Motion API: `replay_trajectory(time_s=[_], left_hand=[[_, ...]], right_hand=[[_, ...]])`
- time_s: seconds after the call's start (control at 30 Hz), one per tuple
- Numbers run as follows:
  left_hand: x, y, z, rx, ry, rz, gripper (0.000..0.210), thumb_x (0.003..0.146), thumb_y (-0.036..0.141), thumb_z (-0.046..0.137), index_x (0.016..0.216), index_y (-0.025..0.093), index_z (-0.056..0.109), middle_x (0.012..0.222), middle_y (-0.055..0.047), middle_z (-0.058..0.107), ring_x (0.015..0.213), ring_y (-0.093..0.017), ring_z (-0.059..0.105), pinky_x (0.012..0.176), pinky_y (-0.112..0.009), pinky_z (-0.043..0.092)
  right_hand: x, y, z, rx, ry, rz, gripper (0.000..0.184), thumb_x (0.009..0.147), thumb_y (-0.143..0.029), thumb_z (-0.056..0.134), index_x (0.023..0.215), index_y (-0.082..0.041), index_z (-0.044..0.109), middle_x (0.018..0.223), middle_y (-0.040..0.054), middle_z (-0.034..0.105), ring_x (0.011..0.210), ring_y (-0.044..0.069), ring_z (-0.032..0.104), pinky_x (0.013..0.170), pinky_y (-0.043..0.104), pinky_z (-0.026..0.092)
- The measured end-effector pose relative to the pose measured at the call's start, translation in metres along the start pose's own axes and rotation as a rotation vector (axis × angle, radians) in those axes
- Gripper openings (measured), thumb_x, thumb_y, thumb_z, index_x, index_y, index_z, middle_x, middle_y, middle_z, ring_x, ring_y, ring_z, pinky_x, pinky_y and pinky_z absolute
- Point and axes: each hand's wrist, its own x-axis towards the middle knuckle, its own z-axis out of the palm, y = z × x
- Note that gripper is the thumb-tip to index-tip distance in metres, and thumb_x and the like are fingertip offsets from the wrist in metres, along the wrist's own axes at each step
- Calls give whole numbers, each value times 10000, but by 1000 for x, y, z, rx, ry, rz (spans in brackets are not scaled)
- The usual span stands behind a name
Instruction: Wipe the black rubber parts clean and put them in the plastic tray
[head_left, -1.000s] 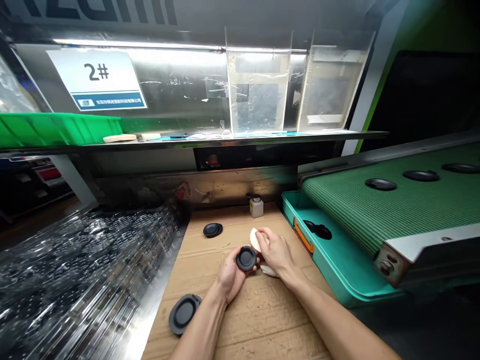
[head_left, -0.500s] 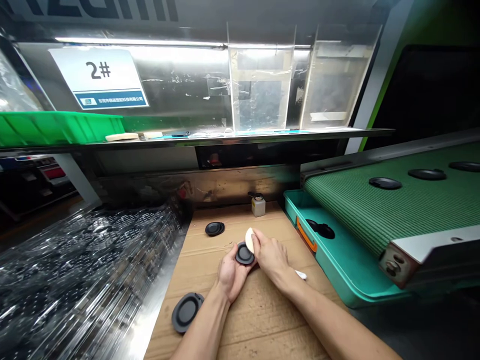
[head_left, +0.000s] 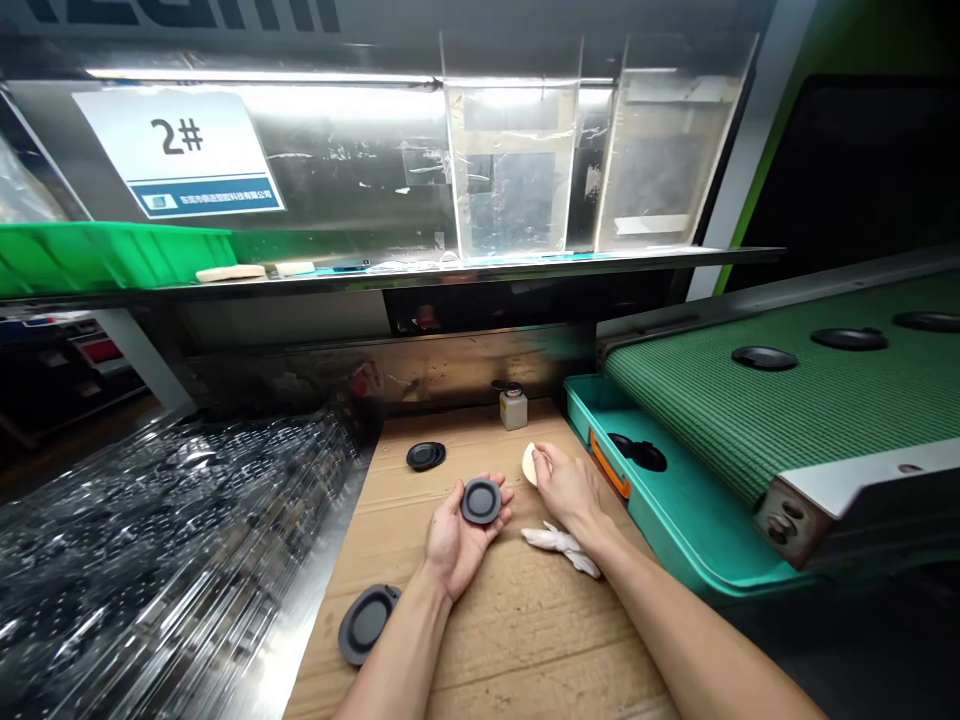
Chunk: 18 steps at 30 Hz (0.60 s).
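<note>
My left hand [head_left: 457, 540] is palm up, its fingers curled round a small round black lid-like part [head_left: 481, 501] with a raised rim. A pale, round, flat pad [head_left: 530, 464] is pinched between the thumb and fingers of my right hand [head_left: 566, 488], apart from the black part. Under my right wrist lies a crumpled white cloth [head_left: 562, 546] on the cardboard sheet [head_left: 517, 640]. Beside my left forearm rests a larger black part [head_left: 367, 625]. Farther back sits another black part [head_left: 426, 456], which looks stacked.
A small square bottle [head_left: 514, 408] stands at the back of the cardboard. To the right, a teal bin [head_left: 697, 540] with black parts sits under a green conveyor [head_left: 795, 400] carrying several more. Stacked clear plastic trays [head_left: 150, 560] fill the left. A shelf [head_left: 480, 272] crosses above.
My right hand has drawn the pale pad away from the black part, to the right. My left hand still holds the part. The white cloth shows more fully.
</note>
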Motion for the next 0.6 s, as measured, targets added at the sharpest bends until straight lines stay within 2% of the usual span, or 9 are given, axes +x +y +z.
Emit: replay_trajectory(time_s=[0.2,0.3,0.37,0.47,0.53,0.6], left_hand=[[-5,6,4,-45,-70,-46,368,852,270,483,1175,103,542,1279,-211,547,1089,-319,593,750,-371,527],[-7,3,7,28,-61,-21,382,839,260,519,1184,97,540,1264,-217,559,1086,-319,594,763,-365,515],[-8,-2,11,174,-22,92,425,810,231,600,1213,117,525,1231,-196,589,1081,-289,600,792,-331,501],[-12,-12,18,404,20,332,681,663,55,735,1285,166,482,1176,-143,635,1102,-229,591,903,-273,453],[-18,-17,26,452,13,440,796,577,-56,743,1291,188,491,1158,-112,648,1151,-204,560,989,-244,397],[-25,-21,34,445,9,487,784,557,-94,728,1259,194,527,1152,-95,652,1221,-198,506,1041,-222,349]], right_hand=[[4,12,16,13,-54,15,378,942,-395,344,1185,-269,605,1005,73,695,995,216,624,791,292,418],[6,15,21,11,-43,15,381,945,-405,338,1180,-269,605,999,71,696,1003,218,623,807,299,416],[7,16,22,6,-41,9,387,946,-418,329,1178,-274,603,993,71,697,990,225,628,796,306,419],[6,17,23,2,-48,2,397,947,-440,317,1183,-285,596,989,69,698,970,231,634,780,313,419],[6,18,23,-7,-53,4,401,949,-437,312,1194,-284,589,996,71,695,974,229,632,788,313,415],[6,18,23,-17,-57,13,406,951,-437,311,1208,-279,581,1003,74,692,983,227,628,792,311,411]])
